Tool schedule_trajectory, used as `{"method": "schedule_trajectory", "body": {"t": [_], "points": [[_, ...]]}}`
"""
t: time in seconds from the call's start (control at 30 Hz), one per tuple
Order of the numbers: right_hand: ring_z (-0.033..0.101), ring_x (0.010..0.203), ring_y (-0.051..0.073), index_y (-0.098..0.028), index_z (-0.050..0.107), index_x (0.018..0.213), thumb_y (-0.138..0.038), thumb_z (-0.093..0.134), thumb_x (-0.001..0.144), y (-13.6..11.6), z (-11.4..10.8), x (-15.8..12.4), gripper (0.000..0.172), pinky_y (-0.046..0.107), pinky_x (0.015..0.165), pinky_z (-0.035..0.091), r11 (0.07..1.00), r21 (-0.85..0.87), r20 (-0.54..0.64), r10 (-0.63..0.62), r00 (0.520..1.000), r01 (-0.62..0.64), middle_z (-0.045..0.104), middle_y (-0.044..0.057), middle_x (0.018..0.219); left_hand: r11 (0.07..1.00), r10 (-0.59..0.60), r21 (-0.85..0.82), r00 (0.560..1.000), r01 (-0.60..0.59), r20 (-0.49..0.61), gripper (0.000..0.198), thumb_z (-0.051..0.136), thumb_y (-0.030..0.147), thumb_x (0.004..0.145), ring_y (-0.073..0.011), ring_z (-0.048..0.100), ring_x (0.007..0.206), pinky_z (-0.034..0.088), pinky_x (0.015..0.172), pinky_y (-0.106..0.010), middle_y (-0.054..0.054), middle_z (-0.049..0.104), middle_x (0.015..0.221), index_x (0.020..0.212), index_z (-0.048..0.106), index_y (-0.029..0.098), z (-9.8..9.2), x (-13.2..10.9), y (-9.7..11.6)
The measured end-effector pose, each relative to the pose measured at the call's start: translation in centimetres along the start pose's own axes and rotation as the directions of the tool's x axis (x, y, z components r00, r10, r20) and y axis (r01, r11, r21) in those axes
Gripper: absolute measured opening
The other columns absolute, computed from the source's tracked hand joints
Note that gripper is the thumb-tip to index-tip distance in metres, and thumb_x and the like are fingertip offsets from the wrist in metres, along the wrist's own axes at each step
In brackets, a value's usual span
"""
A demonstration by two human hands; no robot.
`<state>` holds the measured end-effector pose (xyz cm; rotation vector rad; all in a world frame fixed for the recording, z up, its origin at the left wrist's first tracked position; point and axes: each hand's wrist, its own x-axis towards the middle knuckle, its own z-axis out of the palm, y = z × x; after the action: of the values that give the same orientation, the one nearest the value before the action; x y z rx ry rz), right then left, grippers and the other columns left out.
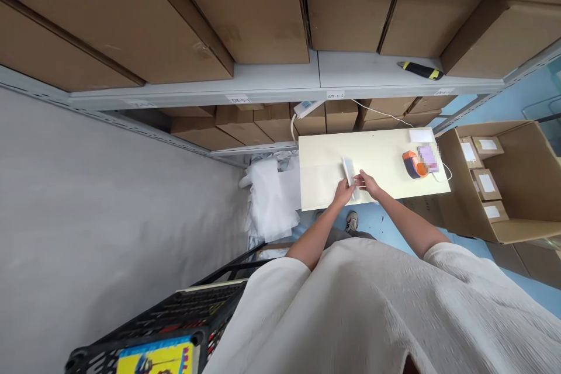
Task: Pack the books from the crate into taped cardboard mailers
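Packet (347,169): was over counter (322,155) | left hand (344,191): grip clasped packet's near end | right hand (369,183): fingers at packet's side, hold unclear | risk: drop, had left grip loosened

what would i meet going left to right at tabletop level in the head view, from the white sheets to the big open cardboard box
White sheets, left hand holding a slim pale packet, right hand, orange-and-dark tape dispenser, big open cardboard box.
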<state>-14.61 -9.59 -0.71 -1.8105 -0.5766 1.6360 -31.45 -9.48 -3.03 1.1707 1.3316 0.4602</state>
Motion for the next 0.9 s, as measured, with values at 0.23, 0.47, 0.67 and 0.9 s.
{"method": "schedule_trajectory", "body": {"t": [0.23,0.47,0.67,0.9], "points": [[0.074,0.102,0.023,-0.022,0.077,0.101,-0.06,0.065,0.099,1.5,2.1,0.3,0.039,0.03,0.082,0.056,0.999,-0.045,0.034,0.02,0.999,-0.018,0.08,0.011,0.119,0.965,-0.256,0.014,0.956,0.26,-0.144,0.023,0.068,0.018,0.089,-0.0272,0.078,0.106,0.057,0.09,-0.032,-0.01,0.083,0.11,0.111,0.077,0.018,-2.6,1.4,-2.2],[0.073,0.11,0.027,-0.023,0.077,0.103,-0.048,0.069,0.091,3.1,0.6,0.9,0.029,0.034,0.084,0.058,0.965,-0.26,-0.112,-0.049,0.992,0.018,0.08,0.012,0.12,0.957,-0.209,0.136,0.936,0.256,-0.284,0.05,0.073,0.019,0.089,-0.0318,0.066,0.142,0.049,0.119,-0.038,-0.018,0.071,0.149,0.138,0.069,0.018,-4.2,1.0,-3.2],[0.073,0.112,0.03,-0.023,0.078,0.12,-0.043,0.067,0.084,4.7,0.3,2.6,0.043,0.039,0.094,0.059,0.91,-0.414,-0.256,-0.122,0.959,0.006,0.081,0.011,0.117,0.975,-0.15,0.145,0.979,0.17,-0.135,0.054,0.068,0.018,0.093,-0.0284,0.067,0.138,0.051,0.116,-0.037,-0.017,0.067,0.153,0.147,0.062,0.018,-4.7,0.1,-3.6],[0.073,0.101,0.027,-0.021,0.075,0.109,-0.043,0.071,0.081,6.0,1.3,4.0,0.036,0.033,0.084,0.058,0.917,-0.395,-0.281,-0.068,0.957,-0.051,0.08,0.011,0.11,0.975,-0.157,0.137,0.977,0.176,-0.142,0.053,0.07,0.015,0.089,-0.0252,0.072,0.129,0.054,0.113,-0.036,-0.013,0.068,0.152,0.141,0.063,0.021,-4.3,-0.5,-3.9]]}}
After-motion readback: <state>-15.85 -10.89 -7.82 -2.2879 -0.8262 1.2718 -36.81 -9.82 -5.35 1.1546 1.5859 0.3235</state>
